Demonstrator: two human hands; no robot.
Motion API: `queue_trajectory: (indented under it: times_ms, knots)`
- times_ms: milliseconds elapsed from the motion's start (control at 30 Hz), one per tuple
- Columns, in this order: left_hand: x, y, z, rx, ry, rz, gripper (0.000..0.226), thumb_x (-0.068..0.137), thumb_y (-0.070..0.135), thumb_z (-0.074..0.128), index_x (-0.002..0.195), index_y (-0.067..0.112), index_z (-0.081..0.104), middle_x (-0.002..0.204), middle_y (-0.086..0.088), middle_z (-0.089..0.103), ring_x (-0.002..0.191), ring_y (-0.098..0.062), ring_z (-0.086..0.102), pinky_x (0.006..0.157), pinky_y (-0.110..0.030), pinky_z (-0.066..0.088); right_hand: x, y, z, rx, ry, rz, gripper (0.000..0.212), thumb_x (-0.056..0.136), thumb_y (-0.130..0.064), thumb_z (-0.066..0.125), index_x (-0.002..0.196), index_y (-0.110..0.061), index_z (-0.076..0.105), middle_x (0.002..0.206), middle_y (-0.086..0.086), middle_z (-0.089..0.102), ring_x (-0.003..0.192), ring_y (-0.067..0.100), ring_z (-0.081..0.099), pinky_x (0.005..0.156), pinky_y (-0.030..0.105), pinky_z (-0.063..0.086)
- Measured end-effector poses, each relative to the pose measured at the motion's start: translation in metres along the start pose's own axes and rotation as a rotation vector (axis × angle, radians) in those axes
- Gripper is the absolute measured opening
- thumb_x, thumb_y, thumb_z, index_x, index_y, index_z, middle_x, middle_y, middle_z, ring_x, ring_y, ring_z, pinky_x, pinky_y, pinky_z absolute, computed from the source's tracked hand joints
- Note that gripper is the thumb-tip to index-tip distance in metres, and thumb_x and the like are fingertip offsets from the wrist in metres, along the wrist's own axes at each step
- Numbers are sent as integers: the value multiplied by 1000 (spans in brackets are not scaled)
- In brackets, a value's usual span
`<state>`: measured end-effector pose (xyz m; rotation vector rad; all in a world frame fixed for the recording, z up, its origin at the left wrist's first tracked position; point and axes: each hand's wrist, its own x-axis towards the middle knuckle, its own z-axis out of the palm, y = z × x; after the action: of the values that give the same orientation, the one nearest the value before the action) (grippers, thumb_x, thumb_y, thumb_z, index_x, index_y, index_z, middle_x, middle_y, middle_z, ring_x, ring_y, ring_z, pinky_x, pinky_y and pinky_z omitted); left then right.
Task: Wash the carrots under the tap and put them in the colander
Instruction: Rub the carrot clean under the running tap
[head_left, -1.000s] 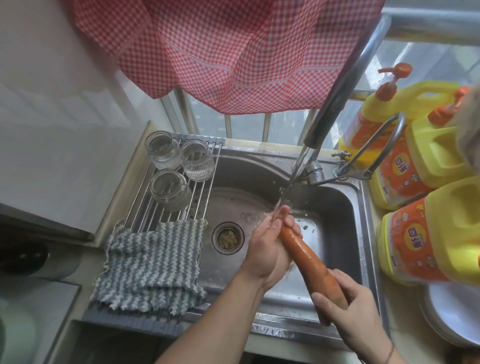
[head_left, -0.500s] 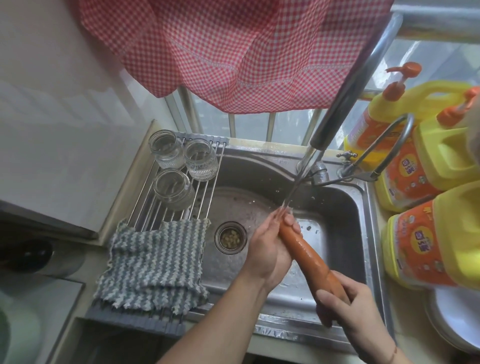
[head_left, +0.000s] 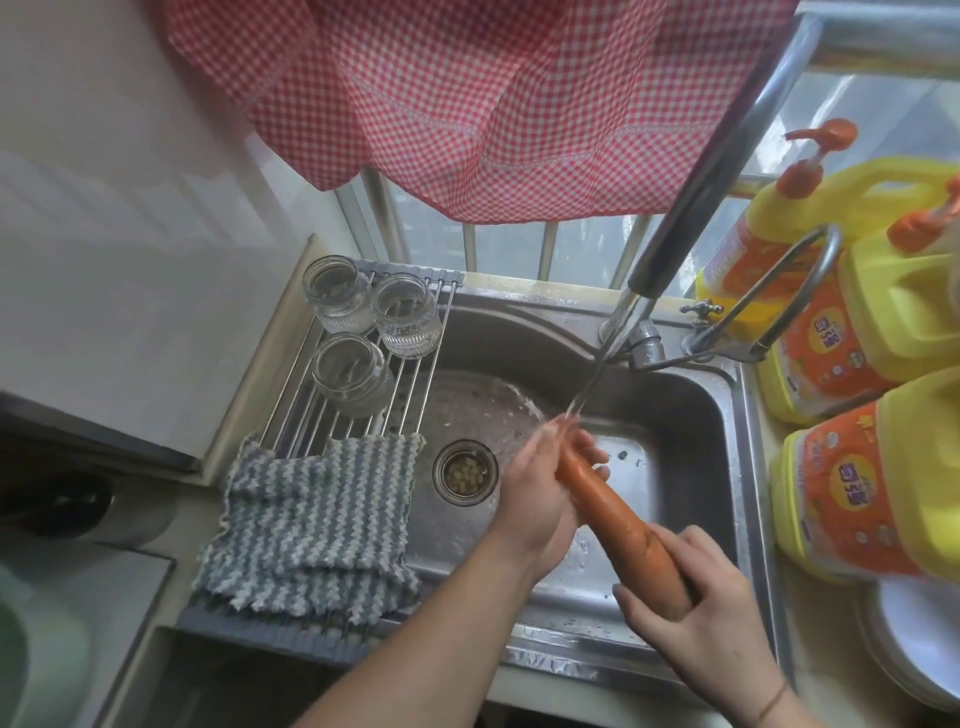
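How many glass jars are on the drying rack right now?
3: two jars side by side at the rack's far end, one nearer, beside the striped cloth.

Carrot (head_left: 618, 525) held slantwise over the steel sink (head_left: 691, 415), thick end gripped by right hand (head_left: 696, 618), upper end wrapped by left hand (head_left: 540, 493) under the water stream from the tap (head_left: 675, 218). Three glass jars (head_left: 363, 322) on the rack; striped cloth (head_left: 317, 519) beside the drain (head_left: 465, 472). Yellow detergent bottles (head_left: 862, 478) along the right edge.
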<state>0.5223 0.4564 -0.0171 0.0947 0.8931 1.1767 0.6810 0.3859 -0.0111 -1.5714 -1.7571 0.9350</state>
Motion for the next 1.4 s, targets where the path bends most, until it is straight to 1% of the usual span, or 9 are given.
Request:
queue_trajectory:
  times_ms: [133,233,333,533,667,967,1067,1233,1400]
  knots:
    - [-3,-4,3,125,14,15,18,107,17,37,100,13,54,75,-1,55,67,-14,54,66,-28,45,-6,2,1,-120,15,-46,54,62,-40,70,111,-17,71,79,-9,48,68,2,53,67,5,40]
    - [3,-6,9,156,155,68,38,109,28,31,76,15,44,57,1,44,49,-12,45,52,-26,38,-12,3,9,-215,34,-96,54,62,-36,70,112,-15,69,82,-8,48,65,9,52,59,11,43]
    - [8,-4,9,42,210,9,48,108,42,29,71,15,42,53,-1,38,44,-15,41,48,-25,38,-13,5,11,-217,44,-96,54,62,-36,70,111,-14,70,82,-8,49,65,9,52,59,12,43]
    - [-2,-4,-2,-42,-65,50,24,104,25,36,102,8,52,78,-3,52,72,-15,49,75,-27,43,-3,4,1,6,-9,4,52,61,-44,74,109,-23,70,78,-11,49,69,5,56,66,8,40]
    - [-4,0,-4,-90,-191,29,29,103,15,40,123,3,56,92,-6,56,87,-17,51,89,-31,43,0,1,-7,227,-46,121,44,58,-49,77,100,-37,73,76,-7,54,64,7,55,60,13,41]
    - [-4,-1,-4,-139,-257,-8,31,101,16,43,126,3,56,100,-8,64,99,-22,63,102,-39,49,8,0,-10,611,-137,257,48,54,-37,82,90,-7,73,61,9,53,46,23,46,44,30,40]
    - [-7,-4,-2,-162,-273,-26,23,104,23,39,110,12,58,92,-4,58,85,-19,60,88,-39,51,6,1,-8,686,-220,290,45,57,-39,81,79,-2,67,52,17,48,46,22,44,46,27,36]
    - [0,-8,7,-143,55,-29,32,104,41,38,82,20,47,62,4,43,49,-10,45,55,-28,45,-2,-1,11,412,-149,264,46,57,-45,81,97,-25,73,70,3,62,54,15,55,55,29,44]
    - [5,4,8,-56,218,-174,50,104,52,35,63,24,40,48,7,33,37,-9,34,50,-25,34,-9,-3,16,146,-81,123,43,58,-43,80,100,-38,70,74,-2,56,64,13,59,60,17,45]
